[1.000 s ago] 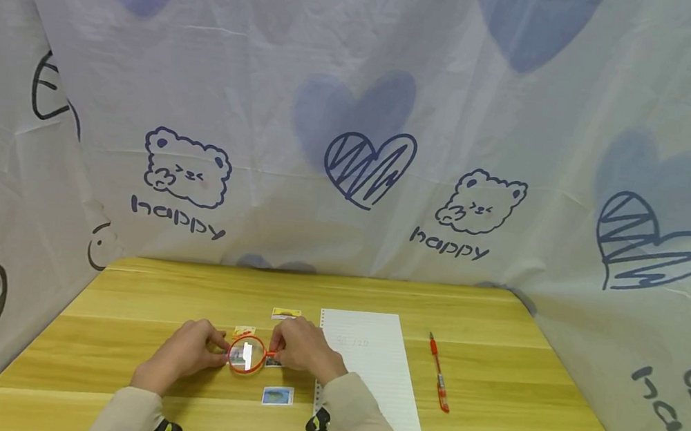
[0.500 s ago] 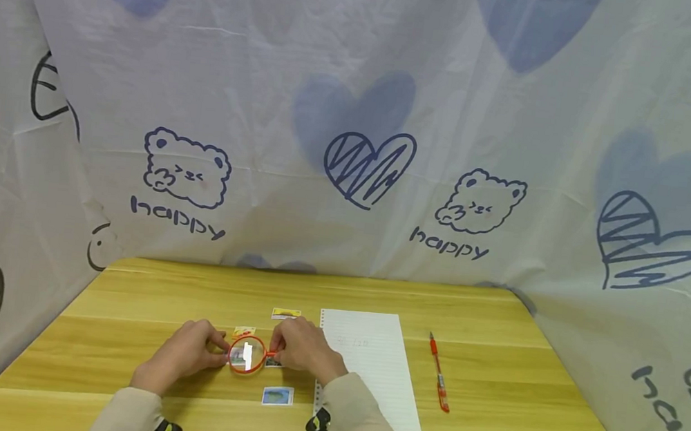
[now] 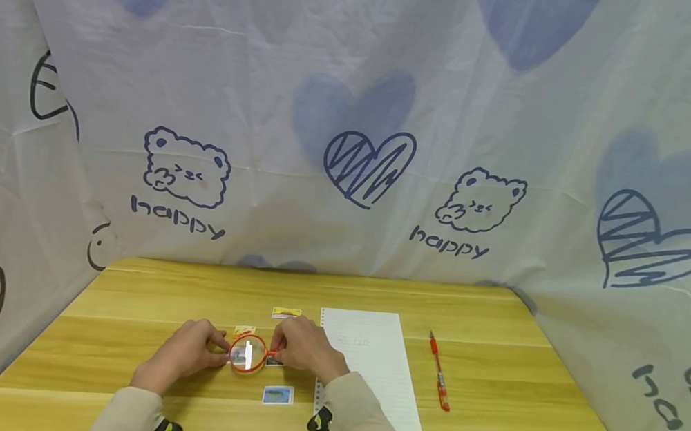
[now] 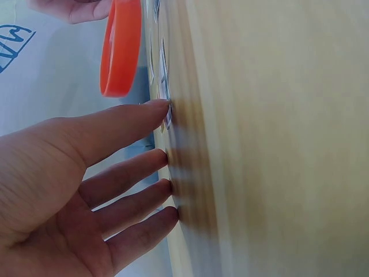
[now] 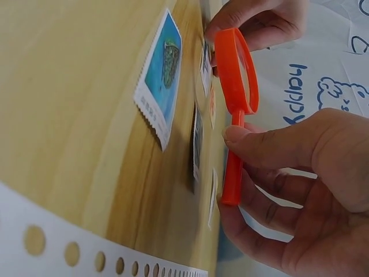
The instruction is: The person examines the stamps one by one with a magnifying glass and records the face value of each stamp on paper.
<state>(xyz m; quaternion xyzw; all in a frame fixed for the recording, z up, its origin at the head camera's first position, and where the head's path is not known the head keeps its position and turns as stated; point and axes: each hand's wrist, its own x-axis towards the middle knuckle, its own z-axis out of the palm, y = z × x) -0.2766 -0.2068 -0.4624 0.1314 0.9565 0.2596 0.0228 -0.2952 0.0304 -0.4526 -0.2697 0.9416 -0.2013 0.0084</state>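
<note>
My right hand (image 3: 306, 348) pinches the red handle of a magnifying glass (image 5: 233, 104) between thumb and fingers. Its round lens, with a bright reflection, is held over a postage stamp (image 5: 206, 68). In the head view the lens covers most of that stamp. At the stamp's left edge, my left hand (image 3: 190, 350) touches it with the thumb tip (image 4: 158, 109). The other visible fingers reach down to the tabletop, fairly straight. Nearer me lies a blue stamp (image 3: 278, 395); a yellow-and-red stamp (image 3: 244, 332) is just beyond the lens.
Another yellow stamp (image 3: 287, 313) lies farther back, and a dark one (image 5: 198, 141) is partly under my right hand. Right of them is a lined sheet (image 3: 381, 365) with punched holes and faint writing. A red pen (image 3: 439, 374) lies beyond it. A printed curtain (image 3: 282, 98) surrounds the table (image 3: 510, 384).
The magnifying glass and right hand have shifted very slightly to the right. Otherwise the hands and stamps hold their places.
</note>
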